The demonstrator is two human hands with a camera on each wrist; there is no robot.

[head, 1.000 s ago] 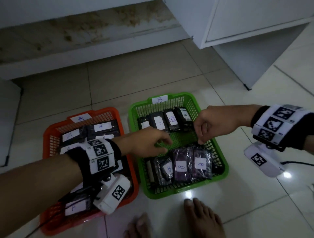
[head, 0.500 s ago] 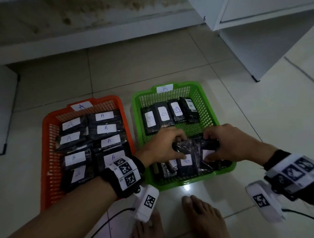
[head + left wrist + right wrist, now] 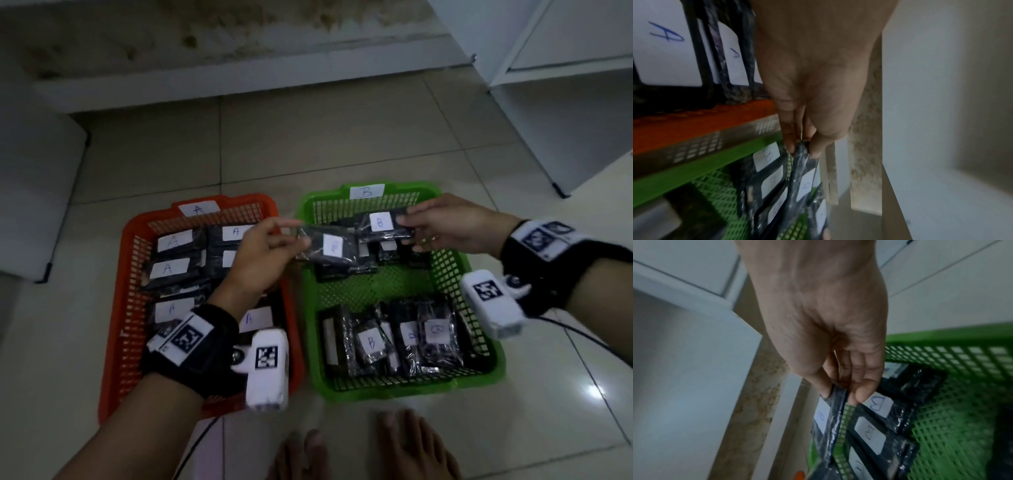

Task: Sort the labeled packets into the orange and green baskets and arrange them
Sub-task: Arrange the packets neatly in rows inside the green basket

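Note:
My left hand (image 3: 274,240) pinches the end of a dark packet (image 3: 329,248) with a white label, held above the far left of the green basket (image 3: 455,382). In the left wrist view that hand (image 3: 803,146) grips the packet (image 3: 799,175) by its edge. My right hand (image 3: 421,226) pinches another dark packet (image 3: 383,224) labeled B over the basket's far end; the right wrist view shows this hand (image 3: 840,394) on the packet's (image 3: 835,412) edge. The orange basket (image 3: 116,342) on the left holds several packets labeled A.
The green basket carries a row of B packets (image 3: 394,339) at its near end and more at its far end, with bare mesh (image 3: 376,287) between. Bare feet (image 3: 359,448) stand just before the baskets. White cabinets (image 3: 565,85) rise at the back right.
Both hands lifted from the near row of the green basket and moved to its far end, each now holding a packet in the air. The camera view shifted.

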